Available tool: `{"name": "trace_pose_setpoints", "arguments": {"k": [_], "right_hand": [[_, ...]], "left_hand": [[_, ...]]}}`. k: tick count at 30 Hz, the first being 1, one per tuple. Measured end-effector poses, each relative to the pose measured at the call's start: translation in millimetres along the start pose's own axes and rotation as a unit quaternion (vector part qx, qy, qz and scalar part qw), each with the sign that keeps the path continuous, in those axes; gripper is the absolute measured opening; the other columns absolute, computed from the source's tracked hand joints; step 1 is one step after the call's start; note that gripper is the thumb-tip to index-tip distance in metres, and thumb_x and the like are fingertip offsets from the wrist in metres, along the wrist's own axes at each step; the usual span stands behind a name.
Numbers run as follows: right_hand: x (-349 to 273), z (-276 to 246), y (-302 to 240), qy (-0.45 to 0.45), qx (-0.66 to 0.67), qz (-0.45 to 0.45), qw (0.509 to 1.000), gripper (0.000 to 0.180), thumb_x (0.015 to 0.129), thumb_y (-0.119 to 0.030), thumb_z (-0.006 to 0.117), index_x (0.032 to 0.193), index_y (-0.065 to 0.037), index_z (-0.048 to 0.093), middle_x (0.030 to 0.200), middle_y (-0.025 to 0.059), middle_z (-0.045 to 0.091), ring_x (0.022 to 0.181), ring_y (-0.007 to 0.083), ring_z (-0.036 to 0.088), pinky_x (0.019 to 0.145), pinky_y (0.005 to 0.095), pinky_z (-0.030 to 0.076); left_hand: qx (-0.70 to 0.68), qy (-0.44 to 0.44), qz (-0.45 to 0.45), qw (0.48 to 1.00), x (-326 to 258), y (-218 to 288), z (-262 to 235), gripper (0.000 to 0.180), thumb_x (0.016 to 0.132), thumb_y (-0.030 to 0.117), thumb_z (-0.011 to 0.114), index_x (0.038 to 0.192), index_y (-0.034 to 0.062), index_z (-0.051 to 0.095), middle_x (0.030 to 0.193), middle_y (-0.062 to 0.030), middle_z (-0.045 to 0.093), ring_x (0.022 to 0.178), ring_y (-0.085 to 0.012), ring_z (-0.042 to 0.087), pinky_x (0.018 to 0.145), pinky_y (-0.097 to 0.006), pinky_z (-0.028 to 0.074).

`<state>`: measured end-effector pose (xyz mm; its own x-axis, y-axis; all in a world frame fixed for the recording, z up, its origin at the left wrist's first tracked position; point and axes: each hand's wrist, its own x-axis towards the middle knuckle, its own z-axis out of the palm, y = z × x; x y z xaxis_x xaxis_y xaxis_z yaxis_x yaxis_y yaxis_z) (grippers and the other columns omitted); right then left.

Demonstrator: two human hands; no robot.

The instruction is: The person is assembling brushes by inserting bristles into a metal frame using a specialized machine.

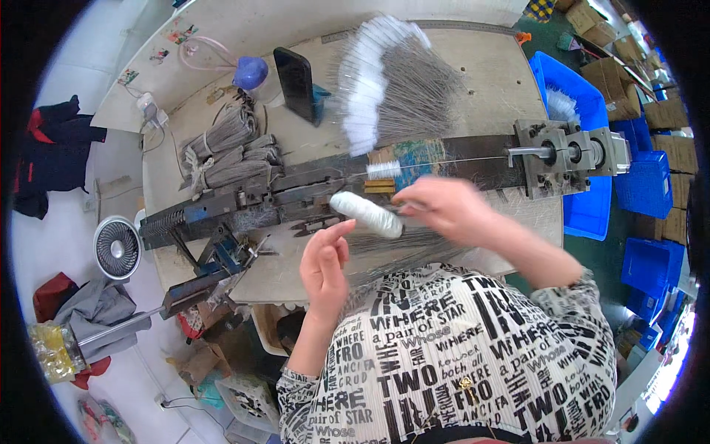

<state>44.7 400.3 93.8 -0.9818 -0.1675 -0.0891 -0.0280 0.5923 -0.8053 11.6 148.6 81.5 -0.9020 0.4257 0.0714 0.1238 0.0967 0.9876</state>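
A pale, whitish-green bundle of fibre or thread lies slanted in front of the machine bar. My left hand is just below it, its fingers loosely bent and apart, with nothing visible between them. At the bundle's right end, my right hand is blurred by motion, its fingers drawn together. What they hold, if anything, I cannot make out. Beyond the hands, a small white bristle brush sits on a thin wire that runs to the metal spindle on the right.
White brushes with wire stems are fanned out at the back. Tied wire bundles lie at the left, near a phone standing upright. A bearing block occupies the bench's right end, with a blue crate beyond. A fan stands left.
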Motion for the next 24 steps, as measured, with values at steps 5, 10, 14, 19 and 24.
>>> {"name": "trace_pose_setpoints", "arguments": {"k": [5,10,14,19,24], "right_hand": [[-31.0,-68.7,10.7,0.078,-0.468,-0.093,0.876,0.016,0.071,-0.014,0.067,0.087,-0.015,0.065,0.08,0.0025,0.065,0.072,0.0223,0.064,0.062,0.0373,0.046],[-22.2,-91.3,5.8,0.094,-0.34,0.012,0.935,0.013,0.077,-0.01,0.063,0.088,-0.013,0.061,0.069,0.0091,0.064,0.069,0.0309,0.065,0.063,0.0444,0.048],[26.8,-109.2,55.2,0.108,-0.364,0.016,0.925,0.022,0.081,-0.011,0.065,0.102,-0.012,0.065,0.081,0.0115,0.068,0.078,0.0347,0.066,0.071,0.0459,0.052],[21.4,-125.3,21.5,0.204,-0.245,-0.112,0.941,0.029,0.093,-0.008,0.057,0.12,-0.006,0.064,0.111,0.0108,0.068,0.1,0.0254,0.064,0.088,0.0346,0.049],[-0.6,-142.4,-20.0,0.286,-0.137,-0.155,0.936,0.029,0.095,0.0,0.055,0.123,0.0,0.063,0.111,0.0089,0.068,0.1,0.0136,0.061,0.086,0.0278,0.048]], "left_hand": [[-0.036,-0.01,0.007,0.999,15.3,9.7,14.8,0.039,0.107,0.033,0.038,0.118,0.0016,0.06,0.073,0.0034,0.045,0.064,-0.0044,0.039,0.055,-0.02,0.029],[-0.062,0.049,-0.025,0.997,13.6,11.3,14.3,0.029,0.106,0.025,0.044,0.112,0.0012,0.059,0.073,0.004,0.044,0.064,-0.0038,0.038,0.056,-0.019,0.028],[0.007,0.023,-0.055,0.998,19.3,20.2,2.6,0.013,0.101,0.011,0.053,0.103,0.0019,0.063,0.078,-0.0006,0.056,0.068,-0.0088,0.048,0.061,-0.023,0.038],[0.363,-0.106,0.176,0.909,59.7,47.5,25.9,0.008,0.088,0.012,0.066,0.094,0.0071,0.067,0.076,-0.0068,0.061,0.065,-0.0247,0.059,0.057,-0.033,0.045],[0.432,-0.14,0.244,0.857,99.1,40.2,75.8,0.011,0.088,0.022,0.066,0.084,0.0121,0.064,0.073,-0.0054,0.061,0.067,-0.0279,0.061,0.059,-0.041,0.047]]}}
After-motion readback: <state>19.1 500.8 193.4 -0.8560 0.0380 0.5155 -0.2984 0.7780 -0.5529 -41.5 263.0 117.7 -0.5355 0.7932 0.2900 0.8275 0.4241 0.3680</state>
